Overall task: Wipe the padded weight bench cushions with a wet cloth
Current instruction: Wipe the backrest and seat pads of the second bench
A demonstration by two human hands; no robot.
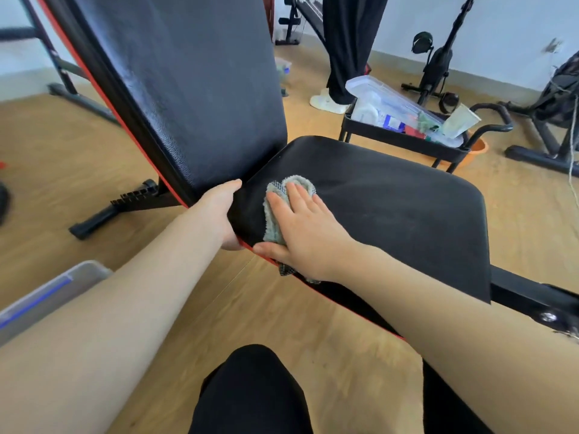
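A black padded seat cushion (pixel 391 208) with red edge trim lies across the middle of the view. The tilted black backrest cushion (pixel 200 83) rises behind it at the upper left. A grey-green terry cloth (pixel 275 211) lies on the seat's near-left corner. My right hand (pixel 304 227) presses flat on the cloth with straight fingers. My left hand (pixel 221 211) grips the seat's left corner edge, thumb on top, fingers hidden underneath.
Wooden floor surrounds the bench. A black cart (pixel 404 139) with a clear plastic box stands behind the seat, an orange basin (pixel 477 147) beside it. A person's legs (pixel 344 48) stand at the back. Other exercise machines (pixel 438 64) line the wall. A plastic bin (pixel 50 292) sits at lower left.
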